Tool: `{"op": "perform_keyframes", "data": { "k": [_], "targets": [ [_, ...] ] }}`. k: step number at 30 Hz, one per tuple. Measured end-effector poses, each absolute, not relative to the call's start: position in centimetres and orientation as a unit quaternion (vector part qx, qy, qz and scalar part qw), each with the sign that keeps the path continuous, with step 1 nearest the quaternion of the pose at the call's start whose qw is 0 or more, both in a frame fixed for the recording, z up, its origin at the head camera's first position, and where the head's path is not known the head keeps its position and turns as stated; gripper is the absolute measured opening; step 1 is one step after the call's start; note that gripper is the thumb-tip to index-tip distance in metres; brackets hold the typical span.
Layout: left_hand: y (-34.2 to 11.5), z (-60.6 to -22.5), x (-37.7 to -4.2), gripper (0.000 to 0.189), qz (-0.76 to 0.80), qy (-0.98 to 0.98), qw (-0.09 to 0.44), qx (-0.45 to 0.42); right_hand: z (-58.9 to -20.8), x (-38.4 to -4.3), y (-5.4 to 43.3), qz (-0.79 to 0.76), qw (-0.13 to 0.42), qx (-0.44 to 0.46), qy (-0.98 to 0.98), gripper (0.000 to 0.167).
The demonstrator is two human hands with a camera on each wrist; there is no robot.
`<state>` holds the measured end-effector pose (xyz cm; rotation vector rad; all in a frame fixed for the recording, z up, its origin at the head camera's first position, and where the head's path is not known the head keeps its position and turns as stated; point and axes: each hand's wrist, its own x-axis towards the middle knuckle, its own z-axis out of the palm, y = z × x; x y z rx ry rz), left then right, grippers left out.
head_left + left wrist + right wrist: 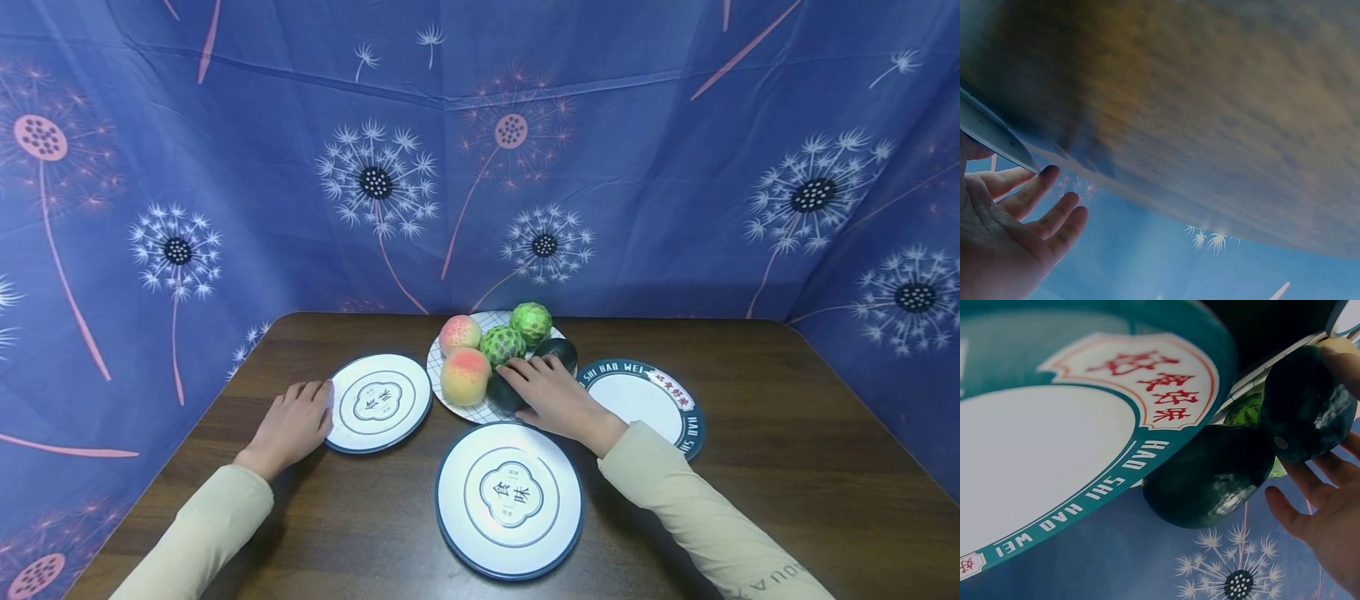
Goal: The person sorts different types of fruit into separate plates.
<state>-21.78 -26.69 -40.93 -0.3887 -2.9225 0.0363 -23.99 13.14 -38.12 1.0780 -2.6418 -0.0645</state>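
On a plate with a grid pattern [491, 319], my right hand [558, 398] holds a dark green avocado [504, 394], thumb on one side and fingers on the other [1307, 403]. A second avocado [561, 350] lies beyond it [1213, 478]. Sharing that plate are two pinkish-yellow peaches [465, 377] and two bumpy green custard apples [502, 345]. At the left, my left hand [291, 423] rests at the outer rim of a white plate with a blue edge [378, 402]. In the left wrist view its loosely extended fingers [1035, 194] touch the rim.
White plates with blue edges [510, 500], seemingly stacked, sit at front centre. A green-rimmed plate with lettering [637, 400] lies right of the fruit plate, partly behind my right forearm. All stand on a dark wooden table [787, 417], with a blue dandelion-print cloth [637, 208] hanging behind.
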Motion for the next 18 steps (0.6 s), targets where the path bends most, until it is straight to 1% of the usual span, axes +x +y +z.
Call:
{"op": "perform_keyframes", "data": {
  "k": [18],
  "targets": [
    [-26.43, -40.58, -21.55, 0.047, 0.016, -0.986, 0.104, -0.133, -37.66, -23.79, 12.75, -0.023, 0.131, 0.366, -0.921, 0.071]
  ]
}}
